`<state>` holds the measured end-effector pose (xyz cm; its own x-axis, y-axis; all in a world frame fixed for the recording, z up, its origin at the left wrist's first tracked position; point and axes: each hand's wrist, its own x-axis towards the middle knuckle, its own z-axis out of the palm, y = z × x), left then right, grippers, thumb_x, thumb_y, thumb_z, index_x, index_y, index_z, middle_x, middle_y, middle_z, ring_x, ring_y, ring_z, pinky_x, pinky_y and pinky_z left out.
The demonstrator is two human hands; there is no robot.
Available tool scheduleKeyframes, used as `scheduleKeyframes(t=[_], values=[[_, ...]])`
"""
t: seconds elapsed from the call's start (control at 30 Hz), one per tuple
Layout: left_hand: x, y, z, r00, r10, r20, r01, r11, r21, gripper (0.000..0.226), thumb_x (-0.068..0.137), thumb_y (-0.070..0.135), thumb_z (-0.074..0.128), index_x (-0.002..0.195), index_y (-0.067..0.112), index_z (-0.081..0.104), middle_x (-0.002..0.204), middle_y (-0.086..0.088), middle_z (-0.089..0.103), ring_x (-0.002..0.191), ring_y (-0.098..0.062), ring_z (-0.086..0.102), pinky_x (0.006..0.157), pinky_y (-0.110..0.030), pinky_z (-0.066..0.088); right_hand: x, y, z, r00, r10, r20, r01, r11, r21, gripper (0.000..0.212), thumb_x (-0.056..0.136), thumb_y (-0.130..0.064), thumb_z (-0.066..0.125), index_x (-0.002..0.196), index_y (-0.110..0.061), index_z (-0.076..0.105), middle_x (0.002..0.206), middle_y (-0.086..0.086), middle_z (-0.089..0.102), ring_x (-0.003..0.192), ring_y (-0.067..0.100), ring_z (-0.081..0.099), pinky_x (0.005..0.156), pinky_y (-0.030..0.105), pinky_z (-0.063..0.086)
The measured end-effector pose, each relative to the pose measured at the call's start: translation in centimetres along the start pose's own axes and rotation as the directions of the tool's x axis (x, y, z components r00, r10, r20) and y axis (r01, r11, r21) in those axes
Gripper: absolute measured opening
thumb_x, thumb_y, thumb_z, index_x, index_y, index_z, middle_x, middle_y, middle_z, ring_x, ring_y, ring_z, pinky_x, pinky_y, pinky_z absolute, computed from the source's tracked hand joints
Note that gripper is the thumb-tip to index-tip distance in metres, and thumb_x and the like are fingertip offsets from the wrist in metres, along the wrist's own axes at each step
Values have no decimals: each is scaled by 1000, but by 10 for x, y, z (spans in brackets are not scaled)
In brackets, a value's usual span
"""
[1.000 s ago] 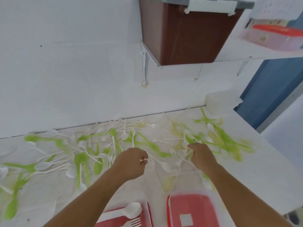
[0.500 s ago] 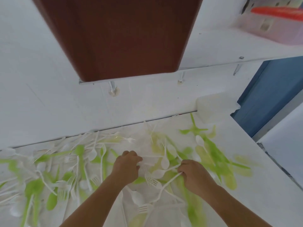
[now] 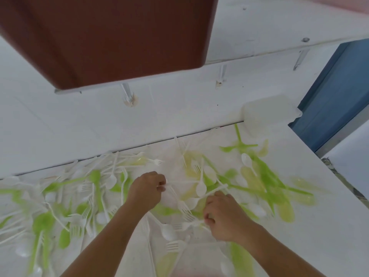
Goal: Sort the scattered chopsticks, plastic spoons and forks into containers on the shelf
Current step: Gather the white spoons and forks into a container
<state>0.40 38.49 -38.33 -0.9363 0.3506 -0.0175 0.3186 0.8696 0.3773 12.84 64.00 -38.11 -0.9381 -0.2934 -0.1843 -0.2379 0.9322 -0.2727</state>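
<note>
Head view: you are looking down at your two bare hands over a white counter (image 3: 329,226).
Cutlery: white plastic forks and spoons (image 3: 201,186) and green spoons (image 3: 95,176) lie scattered and overlapping across the counter, from the left edge to near the right corner.
Left hand (image 3: 146,189): your fingers are curled, pinching a thin white utensil handle at the fingertips.
Right hand (image 3: 223,216): clenched over white utensil handles in the pile; which pieces it grips you cannot tell through the blur.
Brown container (image 3: 111,37): sits on the white wall shelf (image 3: 279,27) above the counter.
Translucent tub (image 3: 269,110): stands at the counter's back right corner, against the wall.
</note>
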Motion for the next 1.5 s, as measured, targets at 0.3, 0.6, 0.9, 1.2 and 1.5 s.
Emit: scheduleKeyframes(t=[0.3,0.6,0.9,1.2,1.5], values=[[-11,0,-22,980,92,-176,-129,969,-209,46,98,29,59,143,40,59,88,8,51,67,-12,60,67,-38,57,30,-1,6,954,97,-282,-108,994,-26,24,65,-18,77,84,-32,73,88,-13,60,88,22,57,70,39,48],[-17,-15,-31,997,40,63,-35,996,-80,60,83,-10,48,127,23,72,89,15,62,84,-8,63,82,-31,57,30,4,-9,993,79,-91,-90,988,-125,41,87,-14,60,124,-31,56,111,-11,64,109,20,56,96,40,37],[-15,2,-39,999,26,-48,-12,959,282,19,96,42,65,91,30,79,84,9,60,89,-20,66,59,-28,38,33,18,-29,998,-10,-61,19,989,148,57,88,-4,56,137,-33,61,124,-10,53,119,13,48,102,32,46],[-6,0,-7,929,363,74,-361,932,-38,18,95,28,59,97,18,74,86,4,55,77,-22,61,66,-34,49,57,42,-31,992,-117,-56,107,983,-150,15,87,-12,70,86,-25,62,112,-7,50,106,19,45,84,36,47],[3,0,-9,916,369,159,-352,927,-128,35,103,31,42,115,21,74,93,11,52,88,-15,49,83,-29,44,42,28,-72,891,101,-443,149,856,495,8,91,-18,54,86,-22,50,85,0,62,88,24,62,84,44,50]])
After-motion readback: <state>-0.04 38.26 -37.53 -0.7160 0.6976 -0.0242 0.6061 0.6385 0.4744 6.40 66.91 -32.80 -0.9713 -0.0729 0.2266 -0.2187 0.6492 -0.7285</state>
